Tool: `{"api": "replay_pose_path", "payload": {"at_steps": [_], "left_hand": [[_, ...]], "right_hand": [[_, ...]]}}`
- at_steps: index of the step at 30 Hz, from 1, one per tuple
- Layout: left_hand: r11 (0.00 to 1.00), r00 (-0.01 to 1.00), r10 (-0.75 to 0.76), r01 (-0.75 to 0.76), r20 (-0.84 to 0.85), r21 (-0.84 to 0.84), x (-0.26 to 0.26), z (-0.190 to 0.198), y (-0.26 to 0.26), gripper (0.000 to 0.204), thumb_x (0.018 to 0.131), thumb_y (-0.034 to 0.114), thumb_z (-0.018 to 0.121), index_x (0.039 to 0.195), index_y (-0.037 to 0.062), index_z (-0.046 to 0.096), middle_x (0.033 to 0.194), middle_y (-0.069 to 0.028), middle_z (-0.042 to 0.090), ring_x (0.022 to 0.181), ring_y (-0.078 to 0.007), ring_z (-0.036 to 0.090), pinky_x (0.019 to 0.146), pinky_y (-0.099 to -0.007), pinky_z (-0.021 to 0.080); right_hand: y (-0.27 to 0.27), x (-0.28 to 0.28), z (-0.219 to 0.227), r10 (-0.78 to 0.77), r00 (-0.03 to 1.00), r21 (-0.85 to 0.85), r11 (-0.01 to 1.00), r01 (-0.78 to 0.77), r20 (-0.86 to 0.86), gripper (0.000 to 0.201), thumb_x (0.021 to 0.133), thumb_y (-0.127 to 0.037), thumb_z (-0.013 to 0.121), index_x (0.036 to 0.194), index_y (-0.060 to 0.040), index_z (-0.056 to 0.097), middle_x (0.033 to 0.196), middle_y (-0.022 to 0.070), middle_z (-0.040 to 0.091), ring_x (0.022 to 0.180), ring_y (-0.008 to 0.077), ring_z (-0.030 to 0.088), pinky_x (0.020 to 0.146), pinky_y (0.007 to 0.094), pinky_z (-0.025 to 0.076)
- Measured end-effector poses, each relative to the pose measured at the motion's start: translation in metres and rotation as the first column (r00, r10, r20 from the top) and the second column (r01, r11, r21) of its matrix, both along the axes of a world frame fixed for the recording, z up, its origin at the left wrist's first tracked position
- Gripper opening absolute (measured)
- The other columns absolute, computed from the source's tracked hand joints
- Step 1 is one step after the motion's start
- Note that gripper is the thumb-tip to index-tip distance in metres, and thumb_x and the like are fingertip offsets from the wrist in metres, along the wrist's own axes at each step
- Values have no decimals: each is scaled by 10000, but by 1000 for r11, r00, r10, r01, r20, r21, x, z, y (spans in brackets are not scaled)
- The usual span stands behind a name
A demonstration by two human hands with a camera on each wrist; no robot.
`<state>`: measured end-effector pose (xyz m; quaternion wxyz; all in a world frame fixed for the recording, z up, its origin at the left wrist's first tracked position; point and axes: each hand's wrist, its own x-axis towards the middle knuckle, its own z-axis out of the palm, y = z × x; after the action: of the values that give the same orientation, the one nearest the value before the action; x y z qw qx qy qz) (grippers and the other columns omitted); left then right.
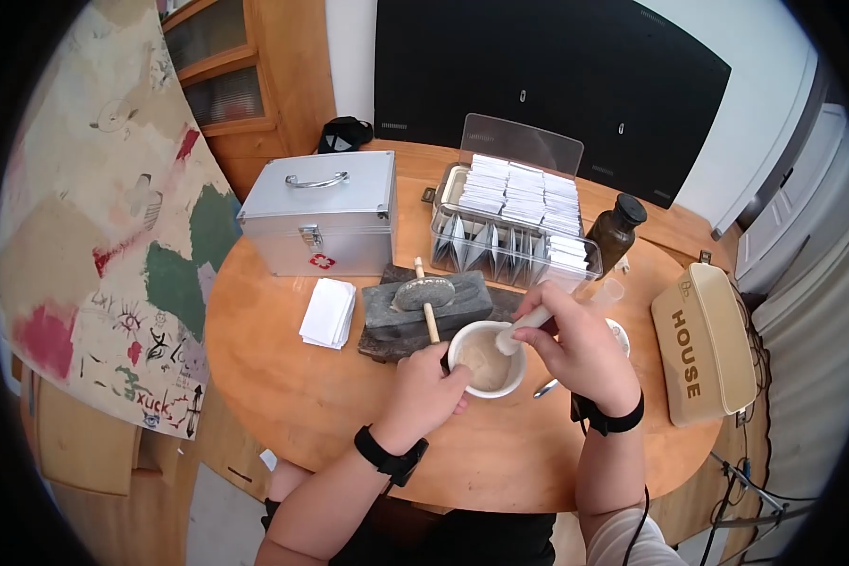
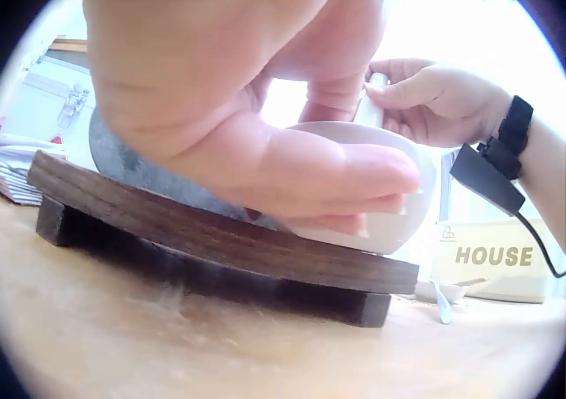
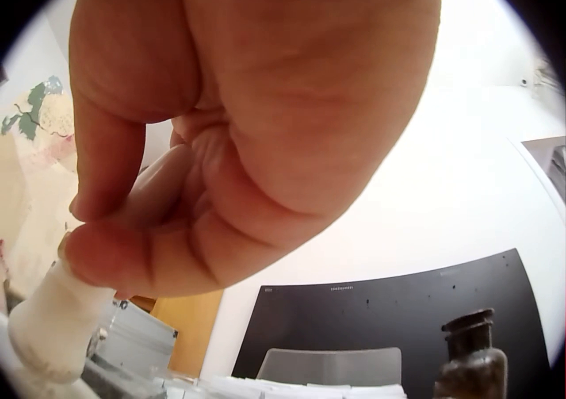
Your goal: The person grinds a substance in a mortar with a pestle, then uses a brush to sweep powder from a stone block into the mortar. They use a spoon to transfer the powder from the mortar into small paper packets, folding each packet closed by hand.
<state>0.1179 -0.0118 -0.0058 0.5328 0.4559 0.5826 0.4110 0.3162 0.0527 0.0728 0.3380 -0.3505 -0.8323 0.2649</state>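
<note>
My left hand holds a white mortar by its left side. Pale beige powder lies in the bowl. Between thumb and fingers, my right hand grips a white pestle, whose head is at the bowl's inner right side. The right wrist view shows the pestle's wide head below the curled fingers. Left of the mortar sits a grey stone trough with a stone wheel on a wooden axle. A dark wooden stand is under it, close below the left hand.
Behind stand a silver first-aid case and a clear box of paper packets. White papers lie at left. A dark glass bottle, a beige HOUSE bag, a small dish and a spoon are toward the right.
</note>
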Motion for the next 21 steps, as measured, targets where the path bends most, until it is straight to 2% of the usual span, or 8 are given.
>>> {"api": "replay_pose_path", "payload": {"at_steps": [2,5,7,8,10,15,17,21], "left_hand": [[998,998,56,-57,42,20,6,-10,0,282,971,164,642,1113,-76,679,720,-118,723,621,-171,731,615,-310,604],[998,1000,27,-28,12,63,10,-19,-6,398,980,162,717,1280,-78,611,941,-139,720,720,-145,730,623,-273,606],[880,920,224,-50,-320,472,12,-21,-16,504,923,197,806,1308,-44,588,1111,-171,676,799,-184,725,689,-291,601],[879,921,222,-46,-321,475,9,-19,-13,504,923,197,806,1308,-44,588,1111,-171,676,799,-184,725,689,-291,601],[745,862,207,168,-463,646,2,-16,-9,558,854,225,872,1264,-26,589,1244,-198,619,865,-252,723,747,-333,599],[817,829,106,242,-550,523,-7,-10,-3,583,793,292,909,1181,-11,598,1113,-188,681,869,-303,726,749,-395,587],[835,810,97,250,-579,490,-9,7,-2,580,777,305,917,1152,-8,604,1041,-189,707,859,-312,731,735,-408,580],[824,698,11,399,-716,402,-17,29,9,492,745,298,921,1029,20,633,860,-186,714,819,-352,726,713,-416,565]], "right_hand": [[4,-3,-8,-41,993,28,999,38,107,230,884,-37,754,1012,-42,564,825,167,690,791,384,703,660,437,530],[13,-12,-26,-61,990,72,996,52,130,235,887,-73,749,1010,-50,550,832,184,690,815,416,692,685,469,536],[13,-17,-29,-62,987,53,997,54,150,254,899,-99,741,1043,-52,536,849,197,689,834,427,687,711,480,542],[13,-17,-30,-66,987,57,997,58,149,254,899,-99,741,1043,-52,536,849,197,689,834,427,687,711,480,542],[12,-18,-32,41,992,-17,999,-39,122,258,899,-89,735,1052,-51,531,840,210,683,843,438,681,720,479,542],[9,-6,-12,127,964,-196,977,-81,234,241,897,-74,729,1034,-44,533,863,216,681,860,444,674,729,481,538],[13,-7,-24,-6,987,-57,998,16,162,252,886,-72,741,1025,-40,534,852,204,680,849,437,672,727,479,535],[11,-18,-30,68,996,-16,998,-67,57,258,870,-60,752,1014,-38,539,828,199,686,834,432,686,715,476,537]]}}
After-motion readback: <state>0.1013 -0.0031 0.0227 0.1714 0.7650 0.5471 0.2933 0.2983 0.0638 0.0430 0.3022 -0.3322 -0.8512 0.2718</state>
